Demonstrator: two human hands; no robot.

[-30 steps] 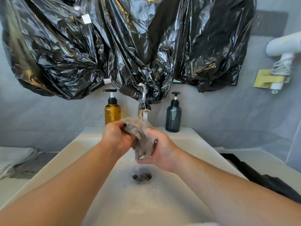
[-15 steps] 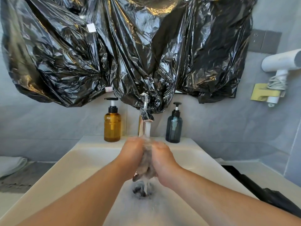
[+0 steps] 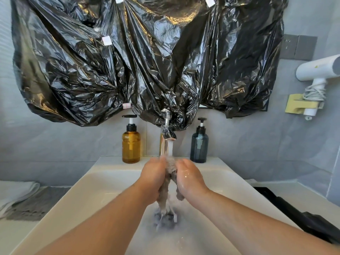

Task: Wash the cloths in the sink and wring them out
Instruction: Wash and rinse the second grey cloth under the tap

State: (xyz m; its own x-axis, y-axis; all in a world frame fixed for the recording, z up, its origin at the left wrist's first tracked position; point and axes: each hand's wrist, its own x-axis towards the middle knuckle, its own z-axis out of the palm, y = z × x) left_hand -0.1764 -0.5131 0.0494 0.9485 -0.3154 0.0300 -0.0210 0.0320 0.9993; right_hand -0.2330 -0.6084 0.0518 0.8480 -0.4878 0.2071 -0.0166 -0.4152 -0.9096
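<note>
Both hands close round a wet grey cloth point(image 3: 164, 195) under the running tap point(image 3: 167, 133), above the middle of the white sink point(image 3: 82, 190). The left hand point(image 3: 153, 178) has its fingers curled round the cloth's left side, and the right hand point(image 3: 189, 178), wet and shining, grips it from the right with its thumb uppermost. The top of the cloth bunches up between the two hands where the water stream point(image 3: 170, 149) meets it, and its twisted tail hangs down towards the drain point(image 3: 165, 219), shedding water. Both forearms reach in from the near edge and converge over the basin, backs of the hands towards the camera, knuckles pointing at the far wall. A second ago the cloth sat looser, the left hand holding its upper end and the right cupping it from below; now the hands press together and the cloth is drawn out longer beneath them. An amber pump bottle point(image 3: 131, 144) stands on the far rim to the left of the tap and a dark blue pump bottle point(image 3: 199, 146) to its right. Crumpled black plastic sheeting point(image 3: 147, 61) is taped over the wall above. Folded white towels point(image 3: 16, 192) and a grey cloth piece point(image 3: 36, 203) lie on the desk point(image 3: 12, 234) at left; a white hair dryer point(image 3: 318, 70) hangs at far right.
</note>
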